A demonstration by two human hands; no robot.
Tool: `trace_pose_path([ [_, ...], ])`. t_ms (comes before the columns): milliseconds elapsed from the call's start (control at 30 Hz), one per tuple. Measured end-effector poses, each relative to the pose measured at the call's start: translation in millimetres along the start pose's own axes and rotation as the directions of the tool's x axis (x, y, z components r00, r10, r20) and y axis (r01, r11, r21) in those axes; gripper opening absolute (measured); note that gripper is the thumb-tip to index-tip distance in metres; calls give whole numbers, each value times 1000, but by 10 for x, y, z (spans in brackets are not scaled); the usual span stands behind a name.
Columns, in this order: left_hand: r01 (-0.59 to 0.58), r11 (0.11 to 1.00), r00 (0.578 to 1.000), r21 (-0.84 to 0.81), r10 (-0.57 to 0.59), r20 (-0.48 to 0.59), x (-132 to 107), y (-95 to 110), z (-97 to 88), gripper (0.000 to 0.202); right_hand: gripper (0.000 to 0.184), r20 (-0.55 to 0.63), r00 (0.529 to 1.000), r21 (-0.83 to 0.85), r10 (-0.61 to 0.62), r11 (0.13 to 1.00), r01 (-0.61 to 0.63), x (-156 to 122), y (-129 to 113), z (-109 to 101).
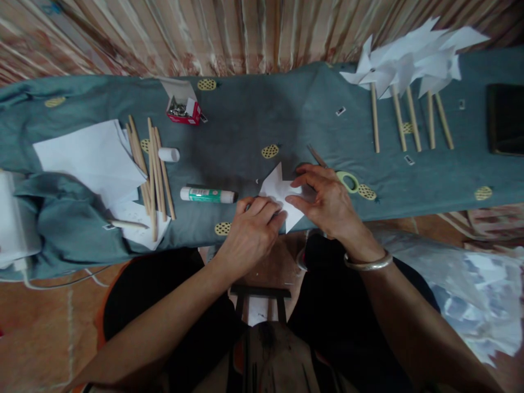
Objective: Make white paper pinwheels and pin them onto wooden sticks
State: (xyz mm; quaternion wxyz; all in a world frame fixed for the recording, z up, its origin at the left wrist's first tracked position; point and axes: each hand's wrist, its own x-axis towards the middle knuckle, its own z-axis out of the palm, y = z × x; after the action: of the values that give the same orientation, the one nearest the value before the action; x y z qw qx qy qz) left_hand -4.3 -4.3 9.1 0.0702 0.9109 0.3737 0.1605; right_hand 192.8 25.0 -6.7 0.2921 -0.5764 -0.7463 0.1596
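A small white folded paper piece [281, 192] with pointed corners lies on the grey-blue cloth [254, 125] near the table's front edge. My left hand [251, 232] presses its fingertips on the paper's lower left part, fingers curled. From the right, my right hand [325, 199] pinches the paper's right side between thumb and fingers. A silver bangle [367, 263] circles my right wrist. Just left of my hands lies a green-and-white glue stick [207, 195], its white cap [168, 154] farther left. Scissors with pale green handles [347, 180] lie partly under my right hand.
Several wooden sticks [151, 169] and white paper sheets [88, 155] lie at the left. A small red box of pins [183, 109] stands open behind them. Several finished white paper pinwheels on sticks [409, 71] lie at the back right, with a dark object [505, 119] beyond. A plastic bag of paper scraps [470, 284] sits lower right.
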Motion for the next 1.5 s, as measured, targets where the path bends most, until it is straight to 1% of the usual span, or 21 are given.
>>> trace_pose_path([
  [100,-2,1000,1000,7,2,-7,-1,0,3,21,19,-1,1000,-14,-10,1000,10,7,-10,15],
  [200,-3,1000,1000,9,3,-5,-1,-1,4,21,15,6,1000,-32,-12,999,12,13,-34,21],
  [300,-6,1000,1000,6,6,-2,3,-3,8,20,12,13,1000,-38,16,999,-15,22,-73,26],
  [433,-8,1000,1000,7,8,-6,13,-8,15,19,14,36,997,-22,63,998,-63,40,-108,32],
  [533,-8,1000,1000,7,8,-2,14,-9,17,19,18,49,997,3,66,998,-66,48,-94,22],
  [633,-5,1000,1000,-13,4,-16,0,-10,14,20,18,41,997,73,64,995,-67,38,-58,-31],
  [700,-10,999,999,-37,8,-37,-18,-14,6,21,18,17,998,122,65,990,-67,19,-39,-94],
  [767,-30,998,997,-63,25,-71,-40,-22,-8,21,18,-17,998,136,63,989,-61,-8,-36,-165],
  [833,-57,995,994,-78,49,-100,-62,-30,-26,22,18,-50,997,116,50,992,-44,-45,-48,-226],
  [900,-82,993,991,-84,72,-115,-81,-33,-42,20,17,-59,998,78,22,997,-17,-91,-70,-265],
  [1067,-131,985,986,-109,118,-119,-120,10,-42,17,18,-12,996,11,-86,996,86,-236,-110,-291],
  [1167,-141,982,985,-124,126,-119,-140,43,-17,17,18,3,991,-6,-133,991,133,-321,-122,-301],
  [1233,-135,983,986,-121,121,-115,-148,47,-1,17,18,29,986,-18,-164,986,164,-371,-133,-302],
  [1333,-123,986,988,-110,112,-106,-149,31,6,17,27,100,975,-37,-200,978,205,-429,-149,-280],
  [1400,-117,987,989,-107,106,-107,-144,17,2,16,30,138,968,-43,-211,975,219,-451,-152,-258],
  [1500,-115,988,988,-106,102,-115,-134,4,-1,16,31,169,964,-43,-203,976,213,-465,-139,-236],
])
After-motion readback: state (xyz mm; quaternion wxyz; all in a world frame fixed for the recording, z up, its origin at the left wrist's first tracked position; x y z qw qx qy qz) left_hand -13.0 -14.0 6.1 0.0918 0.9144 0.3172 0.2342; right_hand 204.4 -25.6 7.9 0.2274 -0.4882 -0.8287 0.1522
